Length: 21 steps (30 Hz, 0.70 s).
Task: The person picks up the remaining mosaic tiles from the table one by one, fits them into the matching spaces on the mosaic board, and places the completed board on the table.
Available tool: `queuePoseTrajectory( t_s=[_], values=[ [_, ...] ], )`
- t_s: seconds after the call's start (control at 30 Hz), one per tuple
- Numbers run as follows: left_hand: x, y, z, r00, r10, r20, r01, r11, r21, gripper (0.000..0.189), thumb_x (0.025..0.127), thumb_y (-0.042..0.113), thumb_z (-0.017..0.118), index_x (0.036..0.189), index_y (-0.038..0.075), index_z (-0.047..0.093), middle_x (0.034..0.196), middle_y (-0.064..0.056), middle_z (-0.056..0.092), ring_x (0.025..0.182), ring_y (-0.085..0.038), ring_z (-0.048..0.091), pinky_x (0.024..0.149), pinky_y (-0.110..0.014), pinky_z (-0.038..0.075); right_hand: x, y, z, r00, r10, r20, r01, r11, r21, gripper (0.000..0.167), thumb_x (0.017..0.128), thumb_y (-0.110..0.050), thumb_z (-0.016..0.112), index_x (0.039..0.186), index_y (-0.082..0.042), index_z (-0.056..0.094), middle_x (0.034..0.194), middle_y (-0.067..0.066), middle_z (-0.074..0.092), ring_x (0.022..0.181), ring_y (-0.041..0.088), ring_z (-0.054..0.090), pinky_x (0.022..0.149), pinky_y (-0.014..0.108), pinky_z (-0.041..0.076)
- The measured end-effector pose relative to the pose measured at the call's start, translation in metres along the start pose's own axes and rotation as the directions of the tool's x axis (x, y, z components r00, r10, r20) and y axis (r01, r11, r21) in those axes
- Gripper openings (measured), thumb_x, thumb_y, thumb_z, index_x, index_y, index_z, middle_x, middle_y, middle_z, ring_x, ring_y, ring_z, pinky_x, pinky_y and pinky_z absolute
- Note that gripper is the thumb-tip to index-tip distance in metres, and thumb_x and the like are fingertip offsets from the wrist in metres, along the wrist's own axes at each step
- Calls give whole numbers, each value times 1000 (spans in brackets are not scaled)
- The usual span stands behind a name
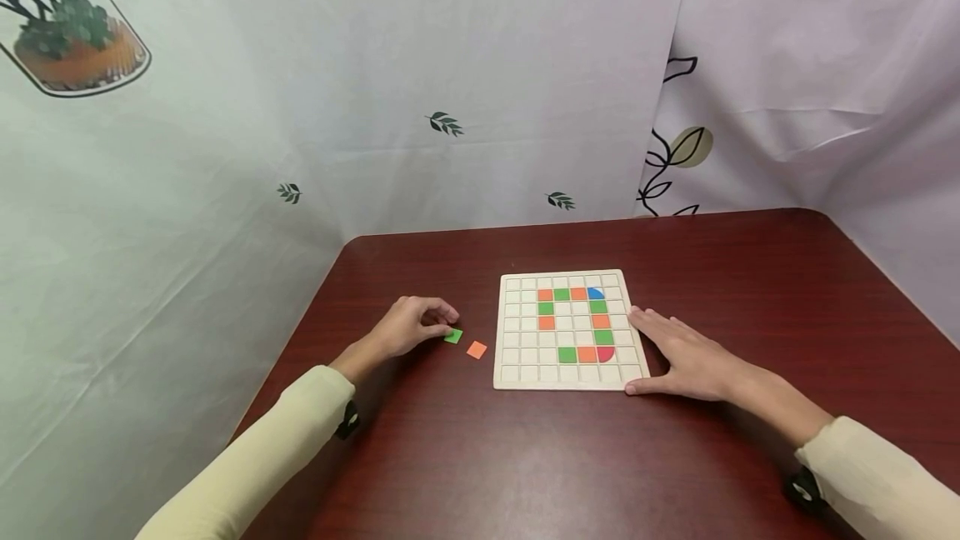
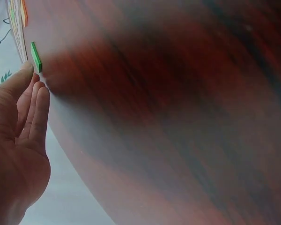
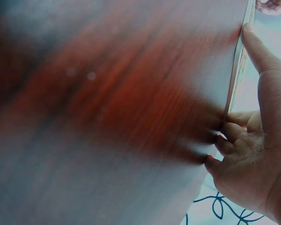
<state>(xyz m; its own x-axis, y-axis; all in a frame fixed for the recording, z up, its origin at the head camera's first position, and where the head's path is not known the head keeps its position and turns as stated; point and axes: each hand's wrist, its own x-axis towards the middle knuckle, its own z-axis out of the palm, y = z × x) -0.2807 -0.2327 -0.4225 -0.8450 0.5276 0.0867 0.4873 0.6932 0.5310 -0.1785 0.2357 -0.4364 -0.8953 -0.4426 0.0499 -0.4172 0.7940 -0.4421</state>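
A pale square grid board [image 1: 531, 373] lies on the table. Set in its cells are green and orange square tiles, a blue rounded-corner tile [image 1: 595, 293] and a red one [image 1: 606, 353]. To its left, a loose green square tile [image 1: 453, 336] and a loose orange square tile [image 1: 476, 350] lie on the tabletop. My left hand [image 1: 411, 325] is at the green tile, thumb tip right at its edge, the other fingers apart from the thumb. At the board's right edge rests my right hand [image 1: 693, 361], thumb at the near corner and fingers extended farther up the side.
The dark red-brown wooden table [image 1: 480, 457] has rounded far corners. Behind it and on both sides hangs a pale printed cloth [image 1: 495, 65] with plant drawings. Dark wrist devices show at the left cuff [image 1: 348, 421] and the right cuff [image 1: 805, 490].
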Motion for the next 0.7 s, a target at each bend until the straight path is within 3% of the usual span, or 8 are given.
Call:
queuePoseTrajectory(
  t_s=[0.33, 0.7],
  values=[
    [-3, -3, -2, 999, 13, 34, -12, 999, -30, 22, 92, 9, 84, 113, 11, 78, 106, 4, 76, 96, -11, 71, 89, -31, 59, -1, -1, 0, 1000, 8, 6, -8, 1000, 2, 123, 78, -77, 79, 161, 4, 36, 166, 26, 37, 154, 47, 31, 122, 66, 25],
    [-6, -6, 0, 999, 35, 19, -34, 998, -49, 23, 91, 7, 85, 113, 11, 79, 107, 3, 76, 97, -12, 71, 90, -33, 60, 0, -1, 0, 1000, 2, -2, -2, 1000, 0, 121, 79, -74, 81, 161, 4, 37, 166, 25, 37, 153, 47, 32, 121, 66, 25]
  ],
)
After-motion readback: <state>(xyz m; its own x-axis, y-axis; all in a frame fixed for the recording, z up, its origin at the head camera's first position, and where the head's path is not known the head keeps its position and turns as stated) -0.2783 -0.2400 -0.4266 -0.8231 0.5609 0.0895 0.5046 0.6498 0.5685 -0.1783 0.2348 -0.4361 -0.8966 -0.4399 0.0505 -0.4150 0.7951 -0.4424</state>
